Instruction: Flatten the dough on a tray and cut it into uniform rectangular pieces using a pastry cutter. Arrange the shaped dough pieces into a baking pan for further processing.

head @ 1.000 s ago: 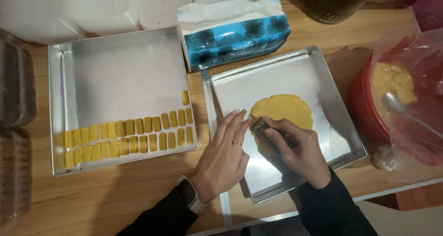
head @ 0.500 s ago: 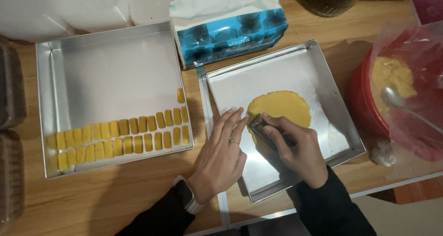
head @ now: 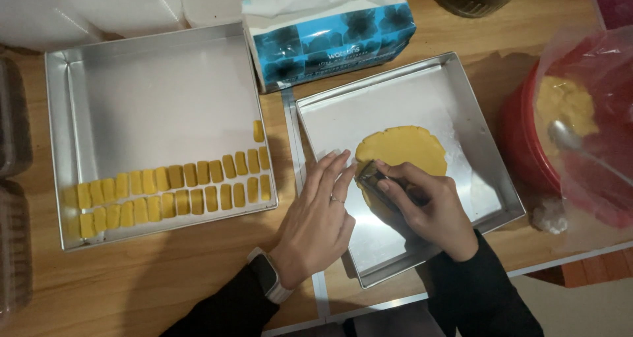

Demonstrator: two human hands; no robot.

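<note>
Fingers (head: 394,179) of the right hand (head: 428,208) are pinched tight on a small dark metal cutter (head: 370,174), pressing its end into the near-left edge of the flat yellow dough disc (head: 402,147). Left hand (head: 323,212) lies flat just beside it, fingers together & stretched out, tips on the pale liner sheet in the right-hand tray (head: 508,198), holding nothing. A watch (head: 269,275) sits on that wrist; both sleeves are dark.

Head view is the only one, so the rest comes from there too. The dough sits roughly mid-tray, toward the far side, w/ the cutter at its near edge. It looks soft & thin: probably light, easily dented or torn, maybe a bit sticky, so I'd judge it best lifted from underneath or moved in cut pieces, not pinched at the rim. The cutter looks rigid & small, gripped from its top & sides.

Left of this, a second metal tray (head: 59,146) holds two rows of small yellow rectangular pieces (head: 178,188) along its near side, plus one more started at the right end. A blue tissue box (head: 330,37) stands behind, btw the trays. At far right, a red bowl (head: 521,146) in clear plastic holds more dough & a spoon (head: 567,139).
</note>
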